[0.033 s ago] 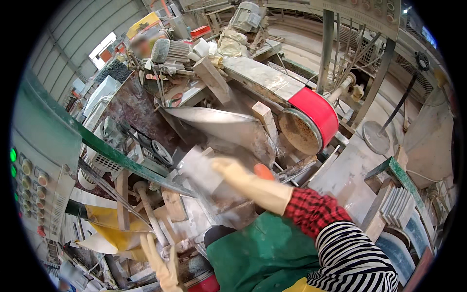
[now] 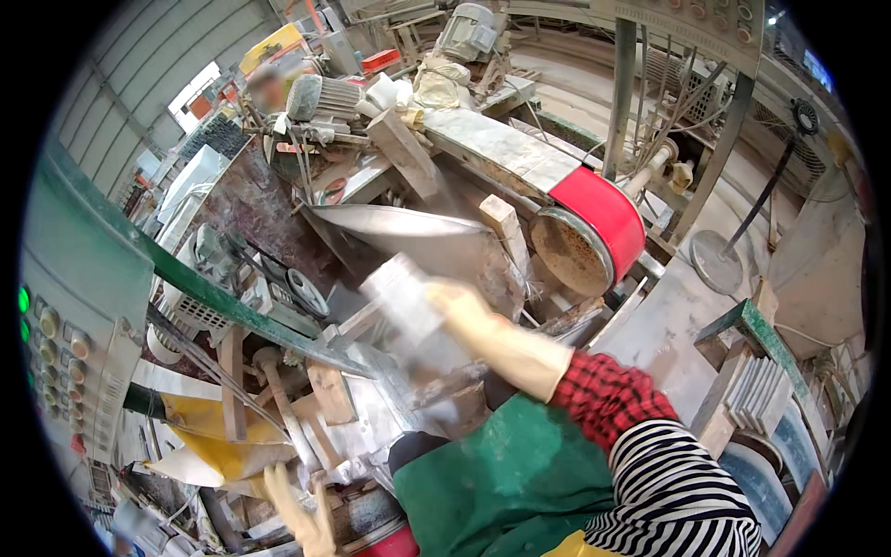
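A cream rubber glove covers my right hand [image 2: 464, 320], reaching forward over the middle of the machine. Its fingers are closed on the near edge of a pale rectangular tile [image 2: 405, 295], smeared by motion and held tilted. Some fingers are hidden behind the glove's back. Low at the left, my left hand [image 2: 302, 515] wears a matching glove; its fingers are spread with nothing in them, beside a white pipe [image 2: 286, 408] and wooden blocks. A green apron [image 2: 506, 464] covers my lap.
A belt machine with a red guard [image 2: 603, 218] stands ahead, behind a curved metal sheet [image 2: 408, 227]. A green curved rail [image 2: 241, 302] runs along the left, near a button panel [image 2: 70, 343]. Several grey tiles [image 2: 756, 395] lean in a green frame at the right.
My right hand and the pale tile have moved slightly up and to the right. An orange piece beside the glove is now mostly covered. My left hand has shifted slightly.
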